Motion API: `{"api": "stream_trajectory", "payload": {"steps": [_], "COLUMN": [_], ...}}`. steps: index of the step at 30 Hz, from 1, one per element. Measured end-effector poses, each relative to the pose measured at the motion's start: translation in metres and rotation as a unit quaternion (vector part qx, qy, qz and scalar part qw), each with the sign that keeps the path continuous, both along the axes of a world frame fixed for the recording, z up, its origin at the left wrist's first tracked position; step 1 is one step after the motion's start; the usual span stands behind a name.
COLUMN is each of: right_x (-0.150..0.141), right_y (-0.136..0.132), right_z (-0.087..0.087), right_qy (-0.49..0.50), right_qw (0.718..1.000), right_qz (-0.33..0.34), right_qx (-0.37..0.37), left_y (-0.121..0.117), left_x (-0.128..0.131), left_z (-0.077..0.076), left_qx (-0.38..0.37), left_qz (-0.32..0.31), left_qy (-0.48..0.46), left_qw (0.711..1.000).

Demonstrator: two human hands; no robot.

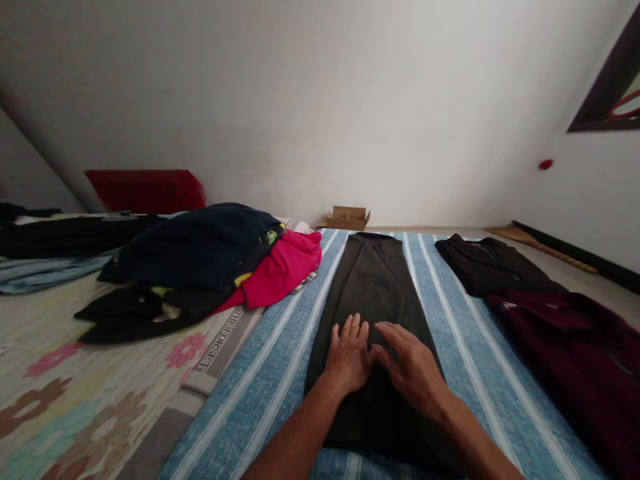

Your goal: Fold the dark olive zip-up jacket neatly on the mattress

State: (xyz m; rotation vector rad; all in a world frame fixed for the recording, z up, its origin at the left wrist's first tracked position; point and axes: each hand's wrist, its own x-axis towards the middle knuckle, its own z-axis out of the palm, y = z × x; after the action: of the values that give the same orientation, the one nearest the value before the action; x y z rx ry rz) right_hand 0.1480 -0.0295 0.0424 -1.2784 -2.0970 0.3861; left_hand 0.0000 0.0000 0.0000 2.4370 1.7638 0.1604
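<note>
Both hands, left (349, 357) and right (411, 365), press flat and ungripping on dark trousers (373, 293), which run lengthwise away across the striped sheet (270, 373), clothes pile (195, 257) left, folded maroon garment (570, 360) right

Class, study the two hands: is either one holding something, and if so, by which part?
Nothing is held. The left hand and right hand lie on the dark trousers, fingers not closed around them.

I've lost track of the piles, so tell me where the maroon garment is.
In the head view, the folded maroon garment lies at the right edge, just nearer than the folded dark brown garment.
</note>
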Motion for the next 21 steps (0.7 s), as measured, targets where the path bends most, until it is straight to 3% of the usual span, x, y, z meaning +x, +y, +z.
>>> {"api": "stream_trajectory", "payload": {"steps": [3,6,21], "right_x": [0.008,0.013,0.013], "right_y": [0.022,0.029,0.030], "right_z": [-0.035,-0.053,-0.060], "right_qy": [-0.104,-0.171,-0.187], "right_qw": [0.992,0.981,0.975], "right_qz": [-0.068,-0.080,-0.098], "right_qx": [-0.004,-0.041,-0.064], "left_y": [0.001,0.002,0.003], "left_x": [0.001,0.002,0.003], "left_z": [-0.002,-0.004,-0.004], "left_qx": [0.017,0.022,0.037], "left_qz": [0.012,0.015,0.015], "left_qy": [-0.003,-0.001,-0.002], "left_qw": [1.000,1.000,0.999]}}
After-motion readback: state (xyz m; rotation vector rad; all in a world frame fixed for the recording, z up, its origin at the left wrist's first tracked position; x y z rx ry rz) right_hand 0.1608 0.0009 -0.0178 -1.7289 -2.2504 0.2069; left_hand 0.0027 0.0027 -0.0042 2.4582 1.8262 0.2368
